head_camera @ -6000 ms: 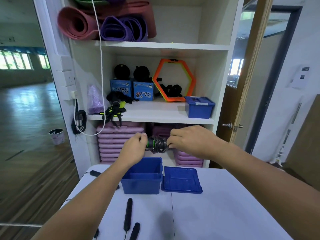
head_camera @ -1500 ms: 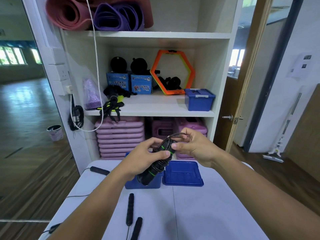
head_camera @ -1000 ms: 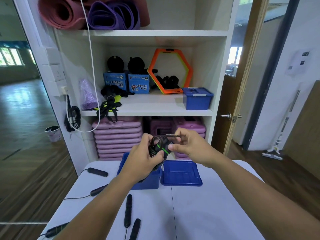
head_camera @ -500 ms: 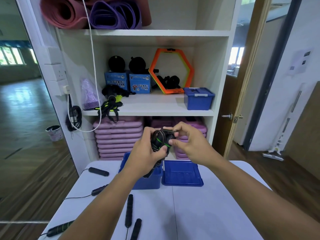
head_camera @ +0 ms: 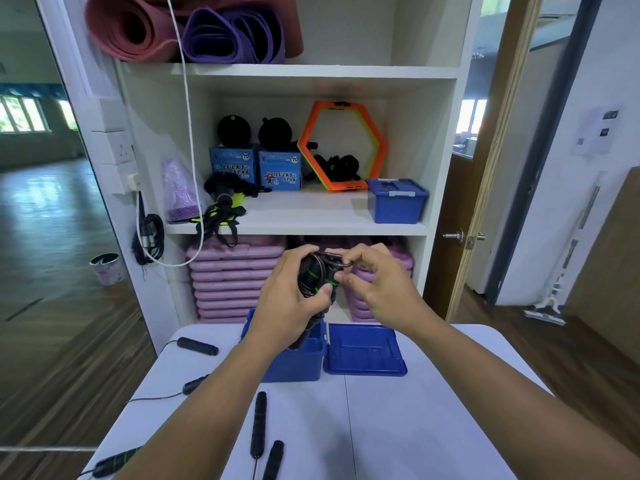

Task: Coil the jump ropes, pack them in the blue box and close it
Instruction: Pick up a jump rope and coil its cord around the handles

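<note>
A black jump rope with green-ringed handles [head_camera: 316,278] is bundled in front of me above the open blue box [head_camera: 296,363]. My left hand [head_camera: 289,303] grips the handles and coils. My right hand [head_camera: 375,282] pinches a loop of the cord at the top of the bundle. The box's blue lid [head_camera: 363,351] lies flat on the white table [head_camera: 398,427] just right of the box. Loose black rope handles [head_camera: 259,424] lie near the table's front, another pair [head_camera: 197,346] at the left, and a green-banded handle [head_camera: 117,460] at the front left corner.
A white shelf unit [head_camera: 298,226] stands behind the table with a second closed blue box [head_camera: 396,200], an orange hexagon ring, small cartons and rolled mats. Purple step boards are stacked below. A door stands at the right, wooden floor at the left.
Both hands lifted the bundled rope slightly higher above the box. My right hand moved from the side of the bundle to pinching a cord loop on top.
</note>
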The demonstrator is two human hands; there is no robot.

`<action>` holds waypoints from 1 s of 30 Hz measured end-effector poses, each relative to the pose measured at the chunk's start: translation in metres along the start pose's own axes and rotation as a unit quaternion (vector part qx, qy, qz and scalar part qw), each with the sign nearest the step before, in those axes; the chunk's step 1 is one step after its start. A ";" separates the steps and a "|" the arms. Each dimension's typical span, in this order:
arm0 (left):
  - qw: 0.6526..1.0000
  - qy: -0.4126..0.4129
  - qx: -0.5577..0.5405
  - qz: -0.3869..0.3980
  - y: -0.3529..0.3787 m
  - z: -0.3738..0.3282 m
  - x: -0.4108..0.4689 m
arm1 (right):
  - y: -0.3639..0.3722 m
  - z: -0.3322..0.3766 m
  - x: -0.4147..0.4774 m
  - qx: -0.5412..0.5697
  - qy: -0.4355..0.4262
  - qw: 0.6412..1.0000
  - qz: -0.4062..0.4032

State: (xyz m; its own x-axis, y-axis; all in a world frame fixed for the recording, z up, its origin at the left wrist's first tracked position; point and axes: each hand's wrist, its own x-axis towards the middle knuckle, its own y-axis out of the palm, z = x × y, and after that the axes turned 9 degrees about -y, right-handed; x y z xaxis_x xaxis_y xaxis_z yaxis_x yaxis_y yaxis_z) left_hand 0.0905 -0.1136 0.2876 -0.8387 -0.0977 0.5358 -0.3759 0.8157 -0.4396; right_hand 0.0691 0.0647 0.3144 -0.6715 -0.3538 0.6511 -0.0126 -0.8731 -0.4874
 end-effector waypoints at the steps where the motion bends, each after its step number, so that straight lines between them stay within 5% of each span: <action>1: 1.000 -0.004 -0.008 -0.004 -0.001 0.000 0.001 | 0.001 0.000 0.000 0.002 -0.002 1.000 -0.004; 13: 0.999 -0.025 -0.027 -0.008 -0.001 -0.002 0.000 | -0.004 -0.001 -0.003 0.034 -0.025 0.999 -0.014; 26: 1.000 -0.006 0.001 -0.010 0.006 -0.001 0.005 | -0.003 0.003 0.002 0.069 0.086 0.988 -0.108; 30: 1.000 0.002 -0.003 -0.031 0.001 0.000 0.012 | -0.005 0.010 0.004 0.183 0.124 0.971 -0.094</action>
State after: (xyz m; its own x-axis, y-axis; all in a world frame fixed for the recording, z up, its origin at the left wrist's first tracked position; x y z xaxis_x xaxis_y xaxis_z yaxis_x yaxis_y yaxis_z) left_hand 0.0800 -0.1140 0.2934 -0.8120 -0.1460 0.5651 -0.4253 0.8110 -0.4016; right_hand 0.0738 0.0637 0.3256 -0.8415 -0.1250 0.5255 0.0816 -0.9911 -0.1050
